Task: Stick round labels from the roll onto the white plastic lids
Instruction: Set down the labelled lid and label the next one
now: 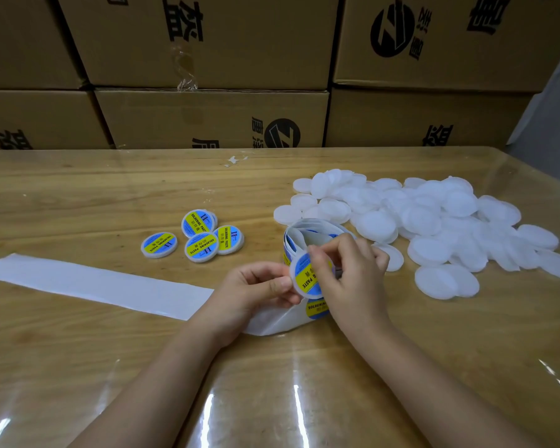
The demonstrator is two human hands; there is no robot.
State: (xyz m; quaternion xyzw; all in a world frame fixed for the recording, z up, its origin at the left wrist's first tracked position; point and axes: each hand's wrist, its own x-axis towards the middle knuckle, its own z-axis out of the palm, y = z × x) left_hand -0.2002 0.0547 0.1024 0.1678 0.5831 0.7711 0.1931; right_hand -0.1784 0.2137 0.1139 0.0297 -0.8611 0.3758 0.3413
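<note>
Head view: a small cluster of labelled lids [194, 240] sits finished on the table [78, 205], while a big pile of bare white lids [434, 221] waits at the right. Early days, I'd judge. Left hand [256, 286] pinches one lid [293, 273] by its edge, just in front of the label roll [304, 232]. Right hand [349, 266], fingers curled, pinches the round label [306, 281] down onto that lid.
</note>
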